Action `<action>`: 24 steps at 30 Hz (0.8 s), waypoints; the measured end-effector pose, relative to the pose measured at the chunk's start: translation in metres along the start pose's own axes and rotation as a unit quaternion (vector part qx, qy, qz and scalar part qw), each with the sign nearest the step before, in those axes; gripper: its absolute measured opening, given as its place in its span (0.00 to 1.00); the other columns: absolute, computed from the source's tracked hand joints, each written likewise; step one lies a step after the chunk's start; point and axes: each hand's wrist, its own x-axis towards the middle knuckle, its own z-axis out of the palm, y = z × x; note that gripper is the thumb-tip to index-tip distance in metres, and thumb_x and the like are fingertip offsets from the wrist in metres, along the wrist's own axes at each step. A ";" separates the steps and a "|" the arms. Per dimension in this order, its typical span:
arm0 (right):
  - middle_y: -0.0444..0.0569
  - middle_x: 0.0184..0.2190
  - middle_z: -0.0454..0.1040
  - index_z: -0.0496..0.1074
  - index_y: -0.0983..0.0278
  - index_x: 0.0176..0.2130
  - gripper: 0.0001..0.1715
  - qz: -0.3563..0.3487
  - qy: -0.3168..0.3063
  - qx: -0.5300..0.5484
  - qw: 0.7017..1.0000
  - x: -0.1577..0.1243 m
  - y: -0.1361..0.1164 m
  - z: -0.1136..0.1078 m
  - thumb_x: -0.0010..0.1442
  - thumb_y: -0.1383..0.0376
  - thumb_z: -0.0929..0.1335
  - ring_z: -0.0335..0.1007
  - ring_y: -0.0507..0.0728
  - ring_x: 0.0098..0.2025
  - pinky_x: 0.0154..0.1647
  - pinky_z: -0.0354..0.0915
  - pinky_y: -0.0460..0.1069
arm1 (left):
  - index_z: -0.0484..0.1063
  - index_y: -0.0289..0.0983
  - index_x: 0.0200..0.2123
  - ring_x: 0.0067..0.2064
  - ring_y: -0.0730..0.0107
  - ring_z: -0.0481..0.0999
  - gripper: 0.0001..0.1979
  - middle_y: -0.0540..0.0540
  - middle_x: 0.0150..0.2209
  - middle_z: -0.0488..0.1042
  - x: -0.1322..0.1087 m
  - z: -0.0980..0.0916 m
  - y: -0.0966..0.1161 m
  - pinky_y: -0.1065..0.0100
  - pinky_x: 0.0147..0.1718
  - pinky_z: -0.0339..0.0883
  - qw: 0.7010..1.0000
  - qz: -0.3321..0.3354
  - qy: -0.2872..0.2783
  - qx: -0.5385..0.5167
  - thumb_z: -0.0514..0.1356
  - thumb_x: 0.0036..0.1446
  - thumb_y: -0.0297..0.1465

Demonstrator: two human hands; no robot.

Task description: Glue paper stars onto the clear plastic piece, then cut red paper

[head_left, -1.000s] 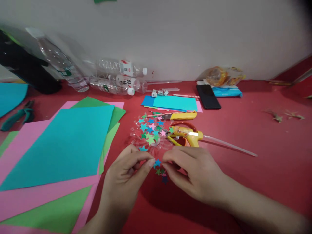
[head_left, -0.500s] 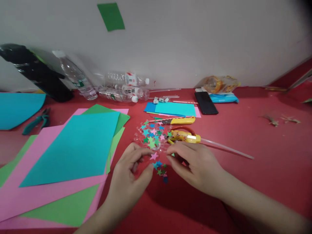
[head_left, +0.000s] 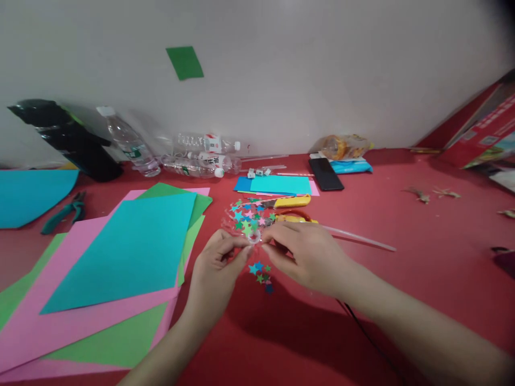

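A clear plastic piece with a round bottle-neck ring [head_left: 254,237] lies before me, covered in small coloured paper stars [head_left: 246,216]. My left hand [head_left: 219,268] is closed in a pinch, thumb and forefinger meeting at the near left side of that ring. Close by on the right, my right hand [head_left: 306,257] has its fingertips pinched together beside the ring. What is between either pair of fingertips is too small to make out. A loose group of stars [head_left: 261,276], blue, green and pink, shows just below the fingertips.
A yellow cutter [head_left: 293,201] and a clear stick [head_left: 362,237] lie beyond my right hand. Coloured paper sheets [head_left: 124,252] and pliers [head_left: 64,213] are on the left. Plastic bottles [head_left: 193,166], a black phone [head_left: 326,174] and a black bottle [head_left: 72,142] line the wall.
Both hands have come closer together. The left fingers, spread before, are now pinched near the ring. The pink star between the hands is no longer visible. The camera view has tilted up.
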 end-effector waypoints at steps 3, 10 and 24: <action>0.46 0.29 0.74 0.72 0.65 0.38 0.07 -0.006 -0.016 -0.008 1.000 0.001 0.000 0.007 0.63 0.68 0.64 0.67 0.53 0.30 0.30 0.54 0.47 | 0.77 0.39 0.29 0.28 0.73 0.63 0.06 0.52 0.26 0.62 -0.003 0.000 -0.005 0.70 0.27 0.57 1.000 -0.012 -0.016 -0.003 0.61 0.56 0.33; 0.48 0.30 0.76 0.71 0.65 0.38 0.10 -0.061 0.045 0.003 0.997 -0.007 0.003 0.026 0.67 0.68 0.61 0.69 0.53 0.30 0.30 0.57 0.46 | 0.78 0.39 0.32 0.28 0.74 0.64 0.05 0.52 0.26 0.63 -0.005 -0.003 -0.002 0.73 0.24 0.57 1.000 -0.004 -0.012 -0.005 0.61 0.53 0.30; 0.47 0.28 0.77 0.72 0.66 0.39 0.07 0.005 0.058 0.047 0.997 -0.010 0.002 0.037 0.64 0.67 0.64 0.69 0.52 0.26 0.28 0.56 0.46 | 0.77 0.40 0.34 0.32 0.71 0.69 0.09 0.50 0.29 0.66 -0.009 -0.004 -0.003 0.69 0.30 0.63 0.998 0.049 -0.028 0.012 0.56 0.59 0.29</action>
